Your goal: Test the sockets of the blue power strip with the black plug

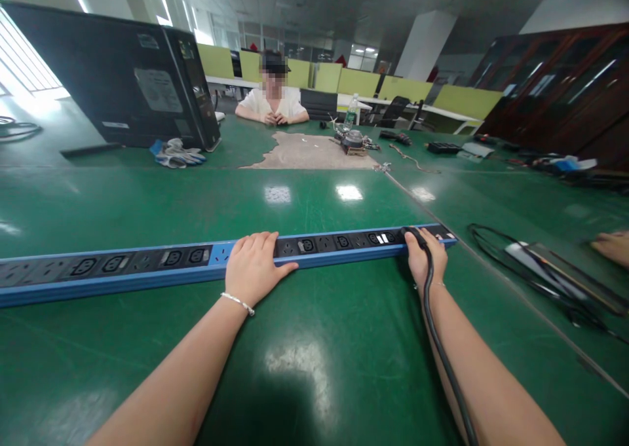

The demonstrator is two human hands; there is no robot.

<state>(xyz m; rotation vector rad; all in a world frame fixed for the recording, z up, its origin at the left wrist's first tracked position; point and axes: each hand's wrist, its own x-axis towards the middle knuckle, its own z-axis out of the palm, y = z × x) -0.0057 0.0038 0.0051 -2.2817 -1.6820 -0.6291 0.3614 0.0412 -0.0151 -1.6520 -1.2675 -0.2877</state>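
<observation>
Across the green surface (344,334) in front of me, the blue power strip (344,256) runs in from the left, passing beneath the left grip (253,262), which clasps its edges; near its right end, the right grip (427,256) closes around a black corded plug (411,232).

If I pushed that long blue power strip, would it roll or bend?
Probably neither. The power strip has flat sides, so it would likely slide rather than roll on the shiny green table. It looks stiff, since it runs straight. With so many sockets, it may feel fairly heavy.
</observation>
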